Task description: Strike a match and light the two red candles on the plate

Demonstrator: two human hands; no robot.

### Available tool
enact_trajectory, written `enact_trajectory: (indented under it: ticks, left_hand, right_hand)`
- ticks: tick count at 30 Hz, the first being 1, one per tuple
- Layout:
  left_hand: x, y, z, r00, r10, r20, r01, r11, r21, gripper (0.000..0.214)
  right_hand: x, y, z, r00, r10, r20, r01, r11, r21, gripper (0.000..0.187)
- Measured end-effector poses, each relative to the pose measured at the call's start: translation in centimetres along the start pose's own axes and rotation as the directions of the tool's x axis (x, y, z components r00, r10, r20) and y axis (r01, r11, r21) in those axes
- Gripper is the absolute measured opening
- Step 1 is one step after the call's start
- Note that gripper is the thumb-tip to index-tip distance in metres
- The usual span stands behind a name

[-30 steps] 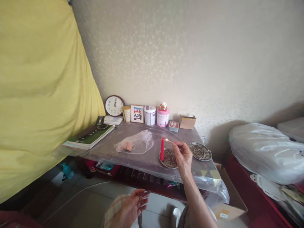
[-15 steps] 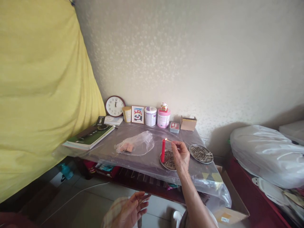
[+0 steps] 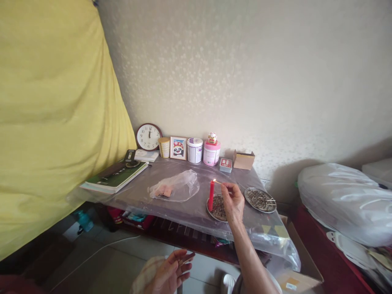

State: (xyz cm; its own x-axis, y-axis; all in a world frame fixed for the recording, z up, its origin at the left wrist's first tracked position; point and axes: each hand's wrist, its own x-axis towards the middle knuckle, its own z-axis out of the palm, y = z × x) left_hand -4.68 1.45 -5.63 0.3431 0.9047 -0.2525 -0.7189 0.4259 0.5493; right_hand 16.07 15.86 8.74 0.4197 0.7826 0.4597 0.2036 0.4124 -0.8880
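Observation:
A red candle [image 3: 211, 195] stands upright on a round metal plate [image 3: 216, 206] near the table's front edge. My right hand [image 3: 233, 201] pinches a lit match [image 3: 218, 182], and its flame touches the candle's tip. Low in the view, my left hand [image 3: 171, 272] is half curled, with a thin dark thing that I cannot make out against its fingertips.
A second metal plate [image 3: 260, 199] lies right of the candle. A plastic bag [image 3: 174, 188], books [image 3: 114, 176], a clock [image 3: 148, 136], tins [image 3: 194, 150] and small boxes [image 3: 243, 159] sit on the plastic-covered table [image 3: 137, 200]. A yellow cloth [image 3: 52, 118] hangs left; a bagged bundle [image 3: 343, 196] lies right.
My right hand has brought the burning match left, from a gap beside the candle up to its tip. My left hand has barely moved.

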Motion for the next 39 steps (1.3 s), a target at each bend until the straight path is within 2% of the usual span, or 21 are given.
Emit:
enact_trajectory:
  ticks: [39]
  left_hand:
    - [0.14, 0.10, 0.26, 1.000, -0.008, -0.018, 0.008, 1.000, -0.001, 0.036]
  right_hand:
    - [0.18, -0.51, -0.04, 1.000, 0.018, 0.007, -0.018, 0.999, 0.036, 0.027]
